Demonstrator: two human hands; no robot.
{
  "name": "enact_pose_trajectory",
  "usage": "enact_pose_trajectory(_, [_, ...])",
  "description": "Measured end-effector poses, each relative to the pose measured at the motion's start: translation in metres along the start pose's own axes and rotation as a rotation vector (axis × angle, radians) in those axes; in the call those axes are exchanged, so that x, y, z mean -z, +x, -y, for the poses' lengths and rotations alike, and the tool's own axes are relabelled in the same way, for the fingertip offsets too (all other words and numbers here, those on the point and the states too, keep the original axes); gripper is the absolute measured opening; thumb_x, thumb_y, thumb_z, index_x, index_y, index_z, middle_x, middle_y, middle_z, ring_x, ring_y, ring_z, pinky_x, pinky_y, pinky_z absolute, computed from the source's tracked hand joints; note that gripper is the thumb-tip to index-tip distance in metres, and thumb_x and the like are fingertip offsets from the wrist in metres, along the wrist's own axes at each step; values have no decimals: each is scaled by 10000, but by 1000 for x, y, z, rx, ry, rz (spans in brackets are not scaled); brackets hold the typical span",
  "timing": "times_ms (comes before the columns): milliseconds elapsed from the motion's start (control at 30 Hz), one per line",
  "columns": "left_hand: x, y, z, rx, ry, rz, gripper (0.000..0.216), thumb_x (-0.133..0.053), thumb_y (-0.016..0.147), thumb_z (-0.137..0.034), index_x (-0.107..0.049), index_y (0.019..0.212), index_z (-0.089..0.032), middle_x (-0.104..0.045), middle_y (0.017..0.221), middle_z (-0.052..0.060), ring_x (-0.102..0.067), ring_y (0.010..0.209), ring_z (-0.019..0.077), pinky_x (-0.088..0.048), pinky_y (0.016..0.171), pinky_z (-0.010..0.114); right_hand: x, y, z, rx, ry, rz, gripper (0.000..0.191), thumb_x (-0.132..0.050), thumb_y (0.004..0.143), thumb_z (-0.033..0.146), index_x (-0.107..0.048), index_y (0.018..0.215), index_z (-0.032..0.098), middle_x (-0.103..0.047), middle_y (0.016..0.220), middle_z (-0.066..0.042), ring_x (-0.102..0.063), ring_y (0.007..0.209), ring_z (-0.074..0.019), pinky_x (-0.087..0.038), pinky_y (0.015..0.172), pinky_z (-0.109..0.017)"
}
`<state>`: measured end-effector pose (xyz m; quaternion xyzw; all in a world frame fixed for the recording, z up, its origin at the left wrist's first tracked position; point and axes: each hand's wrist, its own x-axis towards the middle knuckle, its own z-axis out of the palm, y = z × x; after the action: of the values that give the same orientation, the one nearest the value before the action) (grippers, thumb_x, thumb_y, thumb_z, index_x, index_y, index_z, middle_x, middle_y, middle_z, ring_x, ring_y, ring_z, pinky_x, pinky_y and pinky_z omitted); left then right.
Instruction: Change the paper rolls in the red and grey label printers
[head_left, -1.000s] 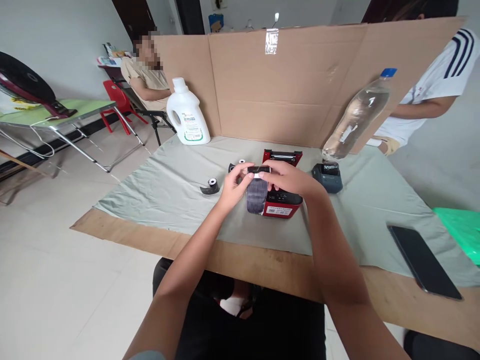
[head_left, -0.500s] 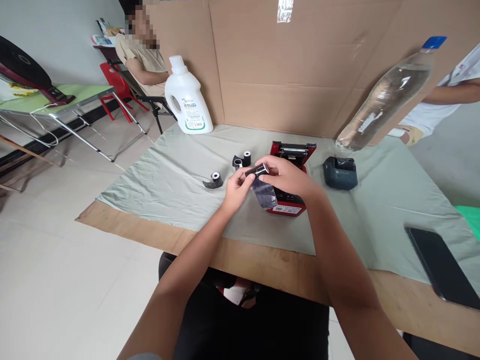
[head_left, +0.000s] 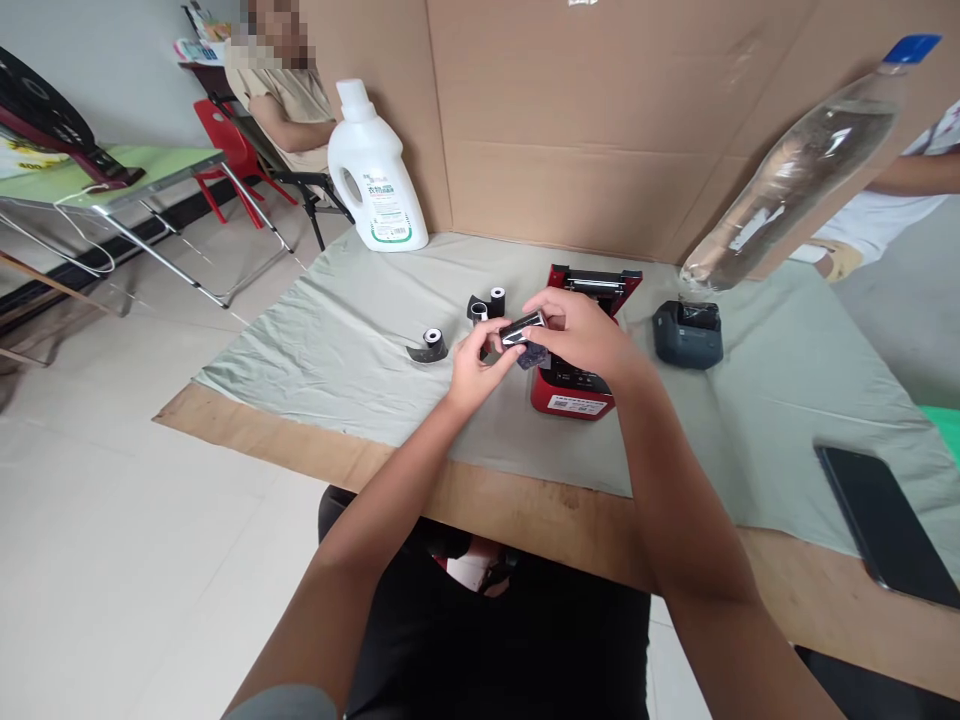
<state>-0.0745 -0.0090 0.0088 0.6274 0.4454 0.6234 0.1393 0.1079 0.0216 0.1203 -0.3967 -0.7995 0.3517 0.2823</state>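
Both hands meet over the table's middle on a small roll of black ribbon (head_left: pixel 523 329), held nearly level. My left hand (head_left: pixel 476 362) pinches its left end between thumb and fingers. My right hand (head_left: pixel 583 328) grips the other end, thumb below and fingers over the top. A short loose flap of dark film hangs under the roll. Behind and below my right hand stands a red and black printer-like machine (head_left: pixel 576 404) with its lid raised; the hand hides part of its inside. Left of it, several more black ribbon rolls (head_left: pixel 433 345) stand upright on the cloth.
A white detergent bottle (head_left: pixel 379 185) stands at the back left against a cardboard panel (head_left: pixel 555 140). To the right are a dark small device (head_left: pixel 688 338), a leaning clear bottle (head_left: pixel 795 190) and a phone (head_left: pixel 889 520). Two other people sit or stand beyond the table.
The long strip of film hanging from the roll has become a short flap as the roll is turned in my fingers. The view has tilted slightly downward.
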Motion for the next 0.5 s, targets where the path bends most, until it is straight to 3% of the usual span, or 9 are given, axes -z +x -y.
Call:
enact_pose_trajectory(133, [2,0,-1,3,30,46,468,-658,960,-602,-683,1196,-199,-724,885,17,-623,724,127,-528,748,272,-5,2,-3,41,37,1,357,-662,802,195,-626,1155,233,-721,1060,-44,-657,886,-212,-506,791,-357])
enact_pose_trajectory(233, [6,1,0,-3,37,111,575,-685,938,-612,-609,1353,-221,-766,1030,56,-675,801,157,-556,798,302,-6,2,-2,32,67,11,394,-675,811,210,-607,1198,239,-732,1068,-49,-673,907,-232,-523,813,-383])
enact_pose_trajectory(300, [10,3,2,-82,85,194,777,-744,874,-652,-515,1489,-235,-733,1283,126,-715,988,220,-573,877,352,-4,1,-2,24,89,35,407,-682,833,234,-600,1232,248,-744,1075,-47,-690,957,-252,-535,853,-405])
enact_pose_trajectory(367, [14,6,4,-200,166,268,902,-766,842,-674,-449,1567,-242,-611,1506,180,-670,1229,307,-559,981,419,-2,1,-3,18,96,101,418,-686,855,252,-601,1264,255,-755,1070,-44,-702,1006,-268,-547,878,-415])
enact_pose_trajectory(433, [17,8,6,-300,231,314,850,-722,896,-648,-434,1593,-257,-569,1561,177,-608,1351,343,-517,1067,466,1,0,-5,-2,94,167,449,-700,863,265,-604,1300,251,-765,1091,-53,-712,1030,-276,-561,878,-414])
enact_pose_trajectory(500, [18,9,7,-354,244,332,767,-676,947,-611,-439,1598,-281,-631,1498,150,-616,1342,331,-488,1105,477,3,0,-7,-37,100,206,495,-711,868,280,-599,1349,244,-775,1136,-71,-722,1027,-280,-573,867,-411])
